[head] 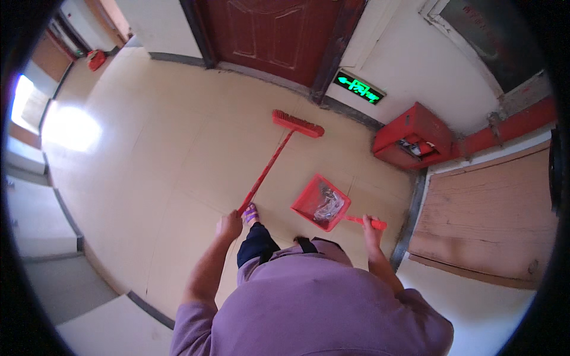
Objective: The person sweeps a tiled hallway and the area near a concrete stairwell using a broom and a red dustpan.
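My left hand (pixel 229 225) is closed around the red handle of a broom (pixel 269 167), close to my left foot in a purple sandal. The broom's red head lies ahead of me on the tan floor, in front of the dark red door. In my right hand (pixel 372 229) is the short red handle of a dustpan (pixel 309 196). Grey dust and crumpled clear plastic lie inside the pan, mostly towards its handle side. Broom head and dustpan are apart, the pan nearer to me.
A red metal box (pixel 396 144) with litter in its opening stands by the right wall, next to a red pipe (pixel 512 127). Above the skirting is a lit green exit sign (pixel 359 86). A brown wooden door (pixel 481 218) is at right. Far down the corridor sits a red object (pixel 95 59).
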### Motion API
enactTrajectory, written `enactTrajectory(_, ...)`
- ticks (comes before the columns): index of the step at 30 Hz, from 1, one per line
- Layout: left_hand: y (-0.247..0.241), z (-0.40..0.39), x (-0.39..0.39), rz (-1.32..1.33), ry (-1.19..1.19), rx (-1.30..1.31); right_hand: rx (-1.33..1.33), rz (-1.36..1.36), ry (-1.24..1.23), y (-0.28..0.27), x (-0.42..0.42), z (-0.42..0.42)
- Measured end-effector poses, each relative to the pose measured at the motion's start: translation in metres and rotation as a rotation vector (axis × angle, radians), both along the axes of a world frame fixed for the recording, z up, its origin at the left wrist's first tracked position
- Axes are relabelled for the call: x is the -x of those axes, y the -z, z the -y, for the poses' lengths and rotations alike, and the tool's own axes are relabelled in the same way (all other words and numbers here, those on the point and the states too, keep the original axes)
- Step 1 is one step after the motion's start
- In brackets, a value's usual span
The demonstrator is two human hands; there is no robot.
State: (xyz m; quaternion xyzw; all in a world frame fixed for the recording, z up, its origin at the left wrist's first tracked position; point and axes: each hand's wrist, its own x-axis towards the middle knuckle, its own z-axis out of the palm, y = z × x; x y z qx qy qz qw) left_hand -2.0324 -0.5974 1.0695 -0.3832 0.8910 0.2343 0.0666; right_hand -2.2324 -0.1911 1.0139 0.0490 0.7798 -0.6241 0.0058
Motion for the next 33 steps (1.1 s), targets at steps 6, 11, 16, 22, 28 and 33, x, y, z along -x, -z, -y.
enactTrajectory(6,-0.037,0.073,0.144,0.005,0.166,-0.048,0.246,-0.009,0.284,-0.054,-0.054,0.039)
enactTrajectory(11,-0.033,0.109,0.204,0.052,0.19,-0.068,0.301,0.081,0.481,-0.075,-0.065,0.071)
enactTrajectory(16,-0.013,0.164,0.156,0.133,0.108,-0.09,0.281,0.166,0.493,-0.108,-0.055,0.101)
enactTrajectory(22,-0.025,0.242,-0.001,0.351,-0.14,-0.101,0.315,0.159,0.48,-0.095,-0.032,0.122)
enactTrajectory(28,-0.033,0.28,-0.179,0.575,-0.42,-0.06,0.29,0.182,0.397,-0.095,0.009,0.156)
enactTrajectory(33,-0.063,0.261,-0.276,0.617,-0.607,-0.127,0.307,0.221,0.346,-0.093,0.049,0.188)
